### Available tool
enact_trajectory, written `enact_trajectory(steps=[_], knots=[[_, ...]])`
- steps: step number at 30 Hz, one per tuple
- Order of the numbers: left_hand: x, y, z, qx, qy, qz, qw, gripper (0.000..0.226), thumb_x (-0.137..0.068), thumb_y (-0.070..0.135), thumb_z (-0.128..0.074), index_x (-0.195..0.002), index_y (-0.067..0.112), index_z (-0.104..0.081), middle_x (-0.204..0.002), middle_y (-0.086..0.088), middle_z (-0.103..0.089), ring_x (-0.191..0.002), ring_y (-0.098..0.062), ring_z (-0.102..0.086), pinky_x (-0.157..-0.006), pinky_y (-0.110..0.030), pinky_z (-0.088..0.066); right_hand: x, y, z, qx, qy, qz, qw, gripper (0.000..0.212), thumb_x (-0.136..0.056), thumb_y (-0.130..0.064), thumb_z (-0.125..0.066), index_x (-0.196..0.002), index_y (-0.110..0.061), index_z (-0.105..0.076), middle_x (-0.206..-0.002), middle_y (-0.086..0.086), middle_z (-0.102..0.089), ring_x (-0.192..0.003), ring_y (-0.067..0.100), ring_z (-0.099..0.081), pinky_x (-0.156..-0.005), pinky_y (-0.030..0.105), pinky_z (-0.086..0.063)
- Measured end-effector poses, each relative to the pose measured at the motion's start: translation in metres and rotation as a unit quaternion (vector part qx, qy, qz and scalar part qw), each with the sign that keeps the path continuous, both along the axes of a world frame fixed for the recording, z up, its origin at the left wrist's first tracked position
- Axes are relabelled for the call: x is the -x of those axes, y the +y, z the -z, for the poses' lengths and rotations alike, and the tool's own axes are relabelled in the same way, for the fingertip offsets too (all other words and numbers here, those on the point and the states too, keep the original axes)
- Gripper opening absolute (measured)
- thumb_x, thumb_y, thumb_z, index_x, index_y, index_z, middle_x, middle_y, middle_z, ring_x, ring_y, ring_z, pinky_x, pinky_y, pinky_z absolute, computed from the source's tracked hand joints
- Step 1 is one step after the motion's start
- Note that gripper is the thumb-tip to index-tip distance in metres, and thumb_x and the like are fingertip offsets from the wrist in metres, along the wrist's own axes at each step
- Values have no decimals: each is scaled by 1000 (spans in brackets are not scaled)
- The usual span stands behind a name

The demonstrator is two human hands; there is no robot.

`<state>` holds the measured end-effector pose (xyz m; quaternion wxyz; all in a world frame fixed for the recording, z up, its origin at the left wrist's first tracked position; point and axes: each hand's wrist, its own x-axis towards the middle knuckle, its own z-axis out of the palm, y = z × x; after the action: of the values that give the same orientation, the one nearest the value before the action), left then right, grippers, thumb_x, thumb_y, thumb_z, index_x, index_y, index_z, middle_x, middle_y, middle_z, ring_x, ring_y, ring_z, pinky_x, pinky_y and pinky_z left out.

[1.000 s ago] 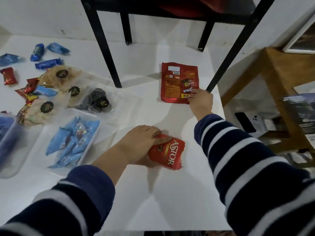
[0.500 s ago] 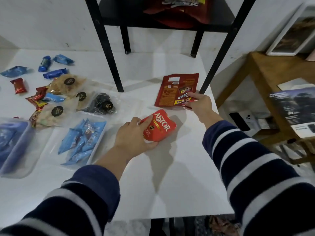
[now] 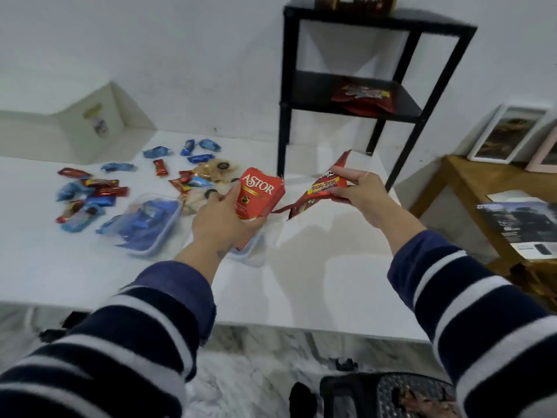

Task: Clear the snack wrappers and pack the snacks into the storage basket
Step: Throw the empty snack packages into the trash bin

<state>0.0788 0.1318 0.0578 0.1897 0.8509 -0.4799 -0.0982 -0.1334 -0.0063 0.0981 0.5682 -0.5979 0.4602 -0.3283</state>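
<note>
My left hand [image 3: 221, 220] grips a red Astor wrapper [image 3: 259, 197] and holds it up above the white table [image 3: 331, 282]. My right hand [image 3: 358, 190] pinches a flat dark-red snack wrapper [image 3: 322, 185], lifted off the table and hanging slanted. Several blue and red wrapped snacks [image 3: 90, 194] lie scattered on the table's left part. A clear plastic container [image 3: 144, 224] with blue snacks stands near my left hand. A black perforated basket [image 3: 388, 393] sits on the floor at the bottom right.
A black metal shelf [image 3: 370, 86] stands at the table's back, with a dark-red snack bag [image 3: 364, 98] on its lower level. A wooden side table [image 3: 494, 188] with framed pictures and a booklet is on the right. A white box [image 3: 90, 122] stands back left.
Both hands lifted their wrappers off the table and raised them. The view pulled back and up, so the floor and the basket came into sight.
</note>
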Motion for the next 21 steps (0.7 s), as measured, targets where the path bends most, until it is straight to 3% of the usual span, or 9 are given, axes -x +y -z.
enact_trajectory(steps=[4,6,9,12,17,21], knots=[[-47,66,-21,21,8,-77,997,97,-71,75,-54,-149,40,-10,-137,-8,-41,-121,-30,-50,-93,-41,-48,-53,53,-26,31,-3,-83,996,52,-81,14,-63,-129,-7,-58,-125,15,-58,-101,27,-66,-79,25,-59],[-73,99,-29,29,3,-117,993,98,-68,79,-53,-149,43,-10,-135,-8,-43,-120,-31,-50,-92,-41,-48,-85,77,-34,38,-9,-120,992,53,-81,15,-62,-129,-7,-58,-125,15,-59,-97,26,-66,-82,28,-59],[-111,149,-39,53,-6,-172,984,96,-66,78,-53,-148,44,-14,-138,-10,-43,-121,-33,-49,-94,-41,-44,-137,113,-42,39,-8,-176,984,52,-82,14,-62,-129,-9,-58,-116,12,-62,-80,16,-67,-74,22,-60],[-145,197,-45,64,-10,-235,970,93,-69,74,-56,-148,42,-17,-130,-9,-45,-112,-32,-54,-92,-39,-46,-194,144,-46,50,-5,-236,971,53,-82,15,-62,-129,-9,-58,-116,11,-62,-86,20,-65,-81,29,-59],[-200,269,-43,67,1,-335,940,93,-68,73,-57,-147,42,-18,-123,-8,-46,-107,-31,-55,-92,-39,-49,-296,194,-44,56,-3,-348,936,53,-82,15,-62,-130,-6,-57,-123,20,-59,-95,25,-64,-76,21,-58],[-245,325,-26,58,17,-417,907,97,-65,76,-55,-148,44,-14,-123,-7,-47,-107,-30,-56,-90,-39,-51,-376,234,-33,60,10,-429,901,52,-82,15,-61,-129,-7,-58,-121,20,-61,-82,19,-68,-69,18,-60]])
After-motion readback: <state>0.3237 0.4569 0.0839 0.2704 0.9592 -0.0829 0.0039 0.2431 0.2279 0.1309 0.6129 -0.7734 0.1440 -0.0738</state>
